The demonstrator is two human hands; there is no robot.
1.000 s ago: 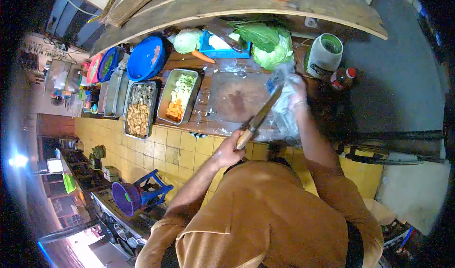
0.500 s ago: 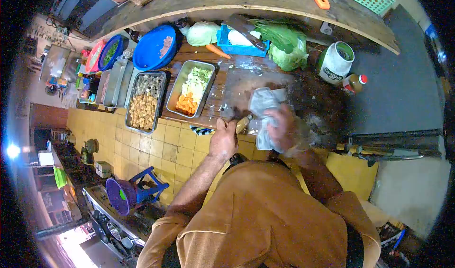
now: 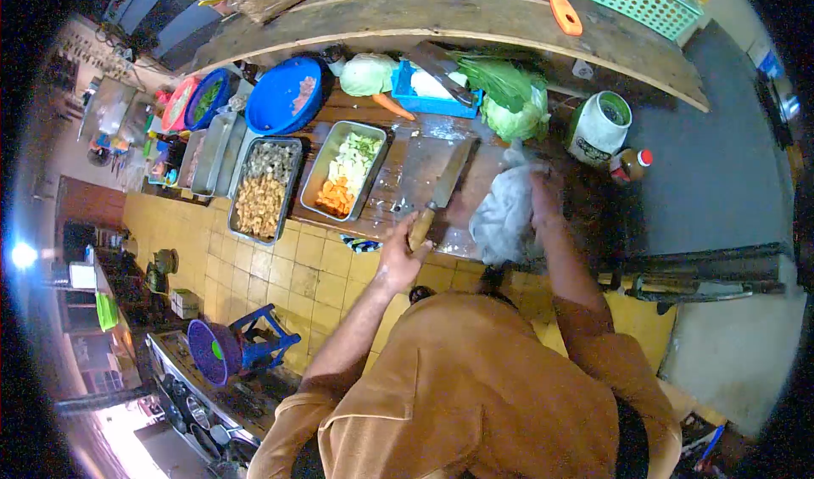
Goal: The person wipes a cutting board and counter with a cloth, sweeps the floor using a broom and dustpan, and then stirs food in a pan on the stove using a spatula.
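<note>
My left hand [image 3: 398,254] grips the wooden handle of a large knife [image 3: 443,191], whose blade lies flat over the wooden cutting board [image 3: 424,169], pointing away from me. My right hand [image 3: 543,197] holds a crumpled clear plastic bag [image 3: 502,216] at the board's right edge. Just left of the board stands a metal tray [image 3: 320,167] with cut carrot and pale vegetable pieces.
A second tray of fried pieces [image 3: 261,192], blue bowls [image 3: 284,97], a cabbage [image 3: 366,74], a carrot [image 3: 392,106], a blue tray with a cleaver [image 3: 437,76], leafy greens [image 3: 513,97], a white jar [image 3: 598,127] and a sauce bottle [image 3: 629,164] line the counter. A wooden shelf [image 3: 441,13] hangs above.
The knife went from raised, to low at the counter edge, to flat over the board. The right hand with the bag dropped toward me, then moved back to the board's right.
</note>
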